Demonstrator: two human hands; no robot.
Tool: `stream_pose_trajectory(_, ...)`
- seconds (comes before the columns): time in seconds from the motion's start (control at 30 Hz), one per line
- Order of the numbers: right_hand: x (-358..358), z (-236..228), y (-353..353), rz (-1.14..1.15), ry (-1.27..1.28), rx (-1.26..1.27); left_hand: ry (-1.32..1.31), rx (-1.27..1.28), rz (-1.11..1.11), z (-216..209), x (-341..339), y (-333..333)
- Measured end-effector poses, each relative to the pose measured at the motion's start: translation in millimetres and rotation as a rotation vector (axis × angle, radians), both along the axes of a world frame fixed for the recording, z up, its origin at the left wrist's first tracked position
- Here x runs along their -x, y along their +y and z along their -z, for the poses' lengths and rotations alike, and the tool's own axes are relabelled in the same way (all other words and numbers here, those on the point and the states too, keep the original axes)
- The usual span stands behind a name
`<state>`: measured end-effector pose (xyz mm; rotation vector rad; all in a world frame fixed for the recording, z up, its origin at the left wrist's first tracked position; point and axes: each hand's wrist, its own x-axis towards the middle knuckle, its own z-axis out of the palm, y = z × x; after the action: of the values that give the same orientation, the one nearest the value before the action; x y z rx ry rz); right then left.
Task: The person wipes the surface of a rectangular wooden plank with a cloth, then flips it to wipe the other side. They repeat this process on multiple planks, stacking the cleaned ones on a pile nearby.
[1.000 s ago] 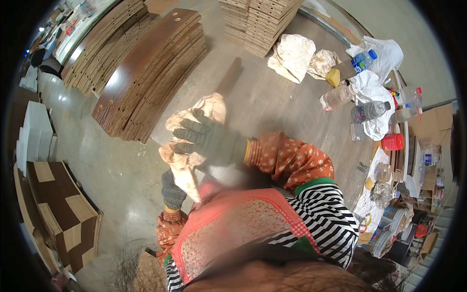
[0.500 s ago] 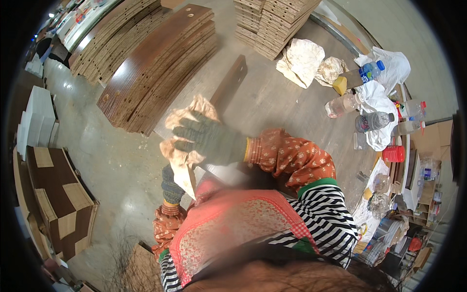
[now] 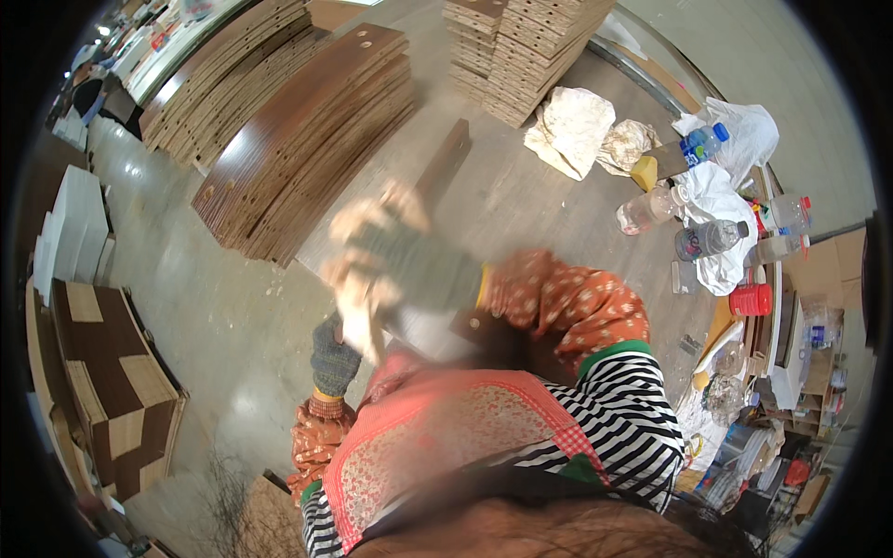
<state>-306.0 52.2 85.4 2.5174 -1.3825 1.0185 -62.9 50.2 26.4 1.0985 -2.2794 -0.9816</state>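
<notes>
My right hand (image 3: 414, 265), in a grey-green knit glove, is closed on a crumpled beige cloth (image 3: 358, 302). Motion smears both, above the near left part of the worktop. Close to my apron lies a dark brown board (image 3: 474, 324) with a round hole near its end, partly hidden by my right arm. My left hand (image 3: 335, 358), gloved too, is low at the left beside the hanging end of the cloth. Its fingers look curled, but what they hold is hidden. Beyond the cloth, a narrow brown board (image 3: 445, 160) lies on the grey worktop (image 3: 521, 205).
Stacks of curved brown boards (image 3: 307, 139) stand at the far left, and another board stack (image 3: 526, 51) at the back. To the right are a stained white cloth (image 3: 569, 130), plastic bottles (image 3: 712, 239), a yellow block (image 3: 644, 173) and a red-lidded container (image 3: 750, 299). Cartons (image 3: 116, 372) stand left.
My right hand and the cloth have shifted slightly right and blurred more. The holed end of the near board now shows beside my right sleeve. My left hand has hardly moved.
</notes>
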Motion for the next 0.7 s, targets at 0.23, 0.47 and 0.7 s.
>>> stream_pose_trajectory(0.23, 66.1, 16.8, -25.0, 0.154, 0.107, 0.130, 0.302, -0.382, -0.040, -21.3, 8.7, 7.2)
stream_pose_trajectory(0.47, 190.2, 16.5, -43.4, 0.664, -0.237, -0.690, 0.176, -0.208, 0.018, -34.9, 17.0, 10.6)
stream_pose_trajectory(0.7, 191.2, -11.5, -13.3, 0.891, -0.447, -0.441, 0.260, -0.049, 0.044, -12.7, 14.6, 6.4)
